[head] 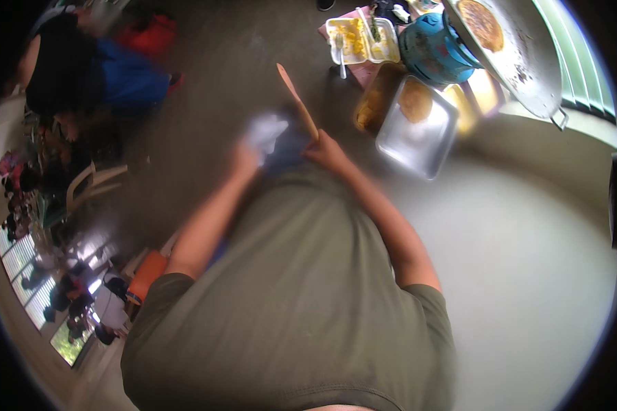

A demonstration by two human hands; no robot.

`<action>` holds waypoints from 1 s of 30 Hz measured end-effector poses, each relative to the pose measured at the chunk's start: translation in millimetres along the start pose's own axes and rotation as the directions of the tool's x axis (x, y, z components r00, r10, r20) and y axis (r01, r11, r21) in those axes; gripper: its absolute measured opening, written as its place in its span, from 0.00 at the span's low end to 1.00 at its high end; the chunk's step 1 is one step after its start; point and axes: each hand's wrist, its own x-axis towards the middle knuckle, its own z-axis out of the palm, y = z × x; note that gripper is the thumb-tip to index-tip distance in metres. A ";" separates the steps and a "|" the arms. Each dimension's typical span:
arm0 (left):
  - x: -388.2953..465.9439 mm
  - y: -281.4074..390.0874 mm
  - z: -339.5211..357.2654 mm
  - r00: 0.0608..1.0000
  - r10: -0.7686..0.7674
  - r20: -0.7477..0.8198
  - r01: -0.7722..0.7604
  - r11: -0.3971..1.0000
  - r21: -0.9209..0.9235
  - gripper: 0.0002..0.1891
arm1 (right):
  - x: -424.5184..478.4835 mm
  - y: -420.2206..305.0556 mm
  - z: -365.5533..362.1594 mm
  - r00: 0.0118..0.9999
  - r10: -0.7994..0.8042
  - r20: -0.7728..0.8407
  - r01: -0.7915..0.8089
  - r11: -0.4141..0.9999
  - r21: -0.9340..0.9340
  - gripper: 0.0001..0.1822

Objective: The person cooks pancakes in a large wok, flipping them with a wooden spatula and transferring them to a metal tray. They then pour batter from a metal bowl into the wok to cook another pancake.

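My right hand (325, 151) grips the handle end of a wooden spatula (297, 100), its blade pointing up and away from me. In my left hand (247, 156) is a crumpled white cloth or tissue (267, 132), blurred so its material is unclear. Both hands are in front of my waist, apart from each other. Right of the spatula, a rectangular metal tray (416, 146) holds a round browned flatbread or pancake (415, 103). A wide metal pan (537, 67) at the upper right carries another browned round (481, 23). Next to the pan is a worn blue gas cylinder (434, 51).
An open foam container (348, 42) with yellow food and a fork sits beyond the metal tray. A brown container (378, 97) touches the tray's left side. Blinds (578, 56) are behind the pan. A person in blue shorts (128, 72) and several others are at left.
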 end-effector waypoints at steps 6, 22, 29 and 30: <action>-30.4 19.7 9.6 0.997 0.068 0.027 -0.067 0.995 -0.068 0.26 | -13.5 -61.4 -15.3 0.989 0.042 0.143 -0.035 0.998 -0.046 0.34; -56.5 139.0 -31.8 0.658 0.154 0.737 -0.157 0.985 -0.065 0.29 | -19.2 -76.2 -14.6 0.956 -0.140 -0.256 0.073 0.964 -0.256 0.29; -47.5 155.6 -13.0 0.551 0.003 0.834 -0.237 0.959 0.153 0.28 | -32.7 -78.1 -9.7 0.953 -0.250 -0.171 0.154 0.885 -0.440 0.25; -44.1 164.2 -11.8 0.518 0.017 0.855 -0.221 0.969 0.115 0.27 | -33.1 -79.7 -9.9 0.951 -0.265 -0.156 0.167 0.872 -0.461 0.22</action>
